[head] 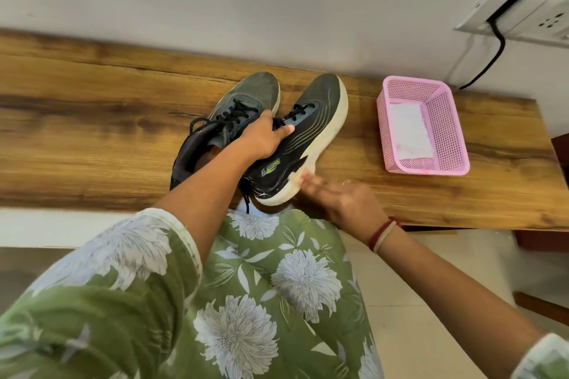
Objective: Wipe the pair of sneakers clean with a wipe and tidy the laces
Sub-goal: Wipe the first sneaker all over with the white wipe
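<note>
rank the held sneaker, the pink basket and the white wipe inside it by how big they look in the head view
1-2. held sneaker and pink basket: near alike; the sneaker is nearer the camera, so unranked.
3. white wipe: clearly smallest.

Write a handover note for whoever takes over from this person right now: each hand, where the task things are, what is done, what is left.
Left hand grips the dark grey mesh sneaker with the white sole near its tongue, tilting it sole-outward over the brown wooden bench.
Right hand is at that sole's heel end. It is blurred, so whether it holds a wipe is unclear.
The second dark sneaker stands on the bench alongside.
A white wipe lies in the pink plastic mesh basket.
Done: nothing clearly finished; the sole looks grubby.
Left: wipe both sneakers and tidy the loose black laces.
</note>
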A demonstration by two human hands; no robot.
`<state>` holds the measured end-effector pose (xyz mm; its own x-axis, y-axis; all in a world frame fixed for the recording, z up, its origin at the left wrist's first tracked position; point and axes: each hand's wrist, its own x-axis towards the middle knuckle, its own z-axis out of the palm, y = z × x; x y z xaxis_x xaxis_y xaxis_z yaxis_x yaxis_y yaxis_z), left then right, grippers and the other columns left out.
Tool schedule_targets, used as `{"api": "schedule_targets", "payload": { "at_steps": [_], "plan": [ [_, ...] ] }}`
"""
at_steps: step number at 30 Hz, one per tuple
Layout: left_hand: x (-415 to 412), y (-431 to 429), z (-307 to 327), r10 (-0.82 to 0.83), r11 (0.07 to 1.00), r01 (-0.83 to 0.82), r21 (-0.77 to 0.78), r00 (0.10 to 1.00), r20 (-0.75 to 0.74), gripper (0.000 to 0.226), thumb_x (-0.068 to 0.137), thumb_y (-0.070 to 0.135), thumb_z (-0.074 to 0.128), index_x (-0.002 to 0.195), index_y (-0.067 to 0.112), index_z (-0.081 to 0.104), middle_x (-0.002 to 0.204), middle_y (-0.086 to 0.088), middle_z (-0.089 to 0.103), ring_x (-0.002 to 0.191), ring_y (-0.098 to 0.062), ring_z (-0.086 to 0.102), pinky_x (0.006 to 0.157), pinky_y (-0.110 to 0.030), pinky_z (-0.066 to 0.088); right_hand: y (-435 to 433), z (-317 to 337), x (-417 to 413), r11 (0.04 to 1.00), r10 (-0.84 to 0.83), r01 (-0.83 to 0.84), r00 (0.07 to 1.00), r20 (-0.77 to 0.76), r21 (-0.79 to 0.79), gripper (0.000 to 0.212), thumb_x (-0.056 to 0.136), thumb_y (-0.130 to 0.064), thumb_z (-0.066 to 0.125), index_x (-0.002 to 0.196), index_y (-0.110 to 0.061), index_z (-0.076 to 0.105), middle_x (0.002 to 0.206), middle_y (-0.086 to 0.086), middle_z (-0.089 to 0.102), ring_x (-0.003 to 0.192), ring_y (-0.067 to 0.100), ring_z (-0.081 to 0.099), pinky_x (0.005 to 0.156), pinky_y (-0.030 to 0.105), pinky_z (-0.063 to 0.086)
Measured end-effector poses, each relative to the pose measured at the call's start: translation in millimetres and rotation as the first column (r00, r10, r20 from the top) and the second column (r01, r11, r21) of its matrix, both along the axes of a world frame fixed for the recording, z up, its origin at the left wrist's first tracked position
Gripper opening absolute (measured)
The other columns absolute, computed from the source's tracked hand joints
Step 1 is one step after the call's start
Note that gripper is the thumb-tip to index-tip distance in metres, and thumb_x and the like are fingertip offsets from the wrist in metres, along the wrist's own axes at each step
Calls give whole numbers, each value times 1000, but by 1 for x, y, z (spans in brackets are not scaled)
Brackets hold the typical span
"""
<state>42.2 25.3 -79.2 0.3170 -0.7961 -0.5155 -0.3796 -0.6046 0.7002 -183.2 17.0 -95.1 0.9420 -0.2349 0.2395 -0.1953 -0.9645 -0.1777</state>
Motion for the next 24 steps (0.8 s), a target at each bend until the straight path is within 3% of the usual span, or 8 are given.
{"api": "schedule_targets", "payload": {
  "at_steps": [3,8,14,20,22,24],
  "plan": [
    [0,0,-1,6,1000,-6,0,1000,2,49,94,46,50,122,8,41,128,-15,51,115,-32,49,93,-38,39,9,8,-1,975,197,-207,974,-113,-83,51,82,-14,69,129,-24,54,132,-10,55,60,9,61,47,20,48],
    [-1,1,1,7,1000,-7,-3,1000,7,48,94,46,50,122,8,41,127,-15,52,114,-32,50,93,-39,40,-28,3,0,995,-88,86,994,-58,-46,55,85,-9,61,135,-24,44,140,-8,44,57,17,62,46,24,49],
    [-1,1,1,1,1000,-1,-3,1000,12,48,94,45,50,123,9,41,127,-14,51,114,-31,50,90,-37,40,4,1,-9,960,213,-238,963,-164,-151,48,91,-14,52,136,-24,40,137,-8,51,60,11,59,45,23,49],
    [-2,2,2,4,1000,-4,-12,1000,9,48,94,45,50,124,9,40,128,-14,51,115,-32,50,93,-38,40,-11,-2,-2,987,-142,136,988,-65,-83,60,77,1,66,131,-20,52,136,-1,52,43,14,50,39,24,45],
    [-2,2,2,-1,1000,1,-11,1000,13,49,94,45,50,125,8,40,129,-14,50,115,-32,49,93,-38,40,2,-5,-3,996,-80,78,995,-66,-32,53,84,-2,54,133,-21,48,136,-2,50,50,14,58,41,25,49],
    [-2,2,1,-3,1000,3,-12,1000,24,48,94,45,50,124,8,41,129,-14,51,115,-31,49,93,-38,39,7,-2,-7,999,34,-37,993,-110,-28,53,88,-8,54,137,-23,41,138,-5,48,67,15,66,47,26,52]
  ]
}}
